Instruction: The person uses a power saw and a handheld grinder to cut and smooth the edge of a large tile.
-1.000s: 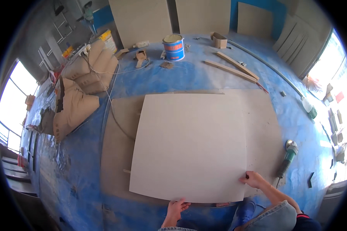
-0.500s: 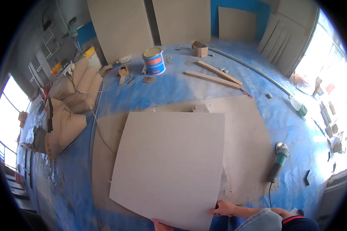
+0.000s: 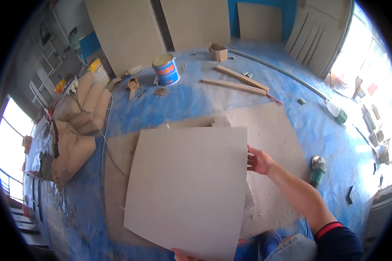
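A large, pale grey, flat board (image 3: 187, 187) fills the middle, tilted over a beige sheet (image 3: 278, 130) strewn with crumbs. At the board's near edge, my left hand (image 3: 184, 255) grips it; most of the fingers are hidden beneath. My right hand (image 3: 260, 161) is at the upper part of the board's right edge, fingers apart, the tips meeting or passing just behind that edge. To the right of my right forearm lies a green angle grinder (image 3: 318, 172), its metal head pointing away and its lower body hidden by the arm.
Blue sheeting (image 3: 196, 102) covers the floor. Beyond the board are a blue paint can (image 3: 166, 71), two wooden battens (image 3: 235, 86) and a long metal profile (image 3: 283, 74). Brown paper sacks (image 3: 76, 143) and a cable lie left. Large panels (image 3: 196, 24) lean at the back.
My right hand has left the board's lower right corner and moved up along its right edge, its fingers spreading. The left hand stays at the near edge. The view has shifted slightly.
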`<action>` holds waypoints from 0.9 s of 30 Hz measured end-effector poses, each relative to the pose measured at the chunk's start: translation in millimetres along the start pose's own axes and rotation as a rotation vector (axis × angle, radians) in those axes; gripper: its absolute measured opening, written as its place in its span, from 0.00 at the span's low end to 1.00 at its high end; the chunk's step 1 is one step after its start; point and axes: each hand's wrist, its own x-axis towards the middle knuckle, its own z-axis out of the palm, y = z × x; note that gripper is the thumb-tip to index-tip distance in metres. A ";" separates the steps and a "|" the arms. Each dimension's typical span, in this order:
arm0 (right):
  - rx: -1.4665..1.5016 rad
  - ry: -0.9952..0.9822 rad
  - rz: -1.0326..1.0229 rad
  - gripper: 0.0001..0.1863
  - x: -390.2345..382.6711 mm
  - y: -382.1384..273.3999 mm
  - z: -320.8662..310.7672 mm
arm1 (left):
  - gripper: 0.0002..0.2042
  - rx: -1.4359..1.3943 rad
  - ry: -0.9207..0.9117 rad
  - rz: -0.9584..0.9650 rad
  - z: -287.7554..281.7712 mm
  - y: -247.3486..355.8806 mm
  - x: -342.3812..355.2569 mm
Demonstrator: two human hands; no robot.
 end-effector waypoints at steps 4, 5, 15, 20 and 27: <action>0.061 0.024 -0.040 0.23 45.6 -16.2 2.5 | 0.29 -0.049 -0.024 0.069 7.3 -4.5 -5.7; 0.029 0.076 -0.054 0.23 52.2 -13.9 -1.2 | 0.30 -0.116 -0.104 0.121 23.8 -5.0 -15.9; 0.009 0.049 -0.108 0.21 4.8 6.2 -30.8 | 0.35 -0.162 -0.047 0.289 43.3 8.0 -29.2; 0.074 0.039 -0.182 0.22 -30.2 14.6 -81.9 | 0.34 -0.179 -0.145 0.268 43.5 12.7 -13.4; 0.170 0.182 -0.111 0.23 -51.5 64.3 -142.8 | 0.35 0.159 -0.213 0.325 82.9 74.2 4.0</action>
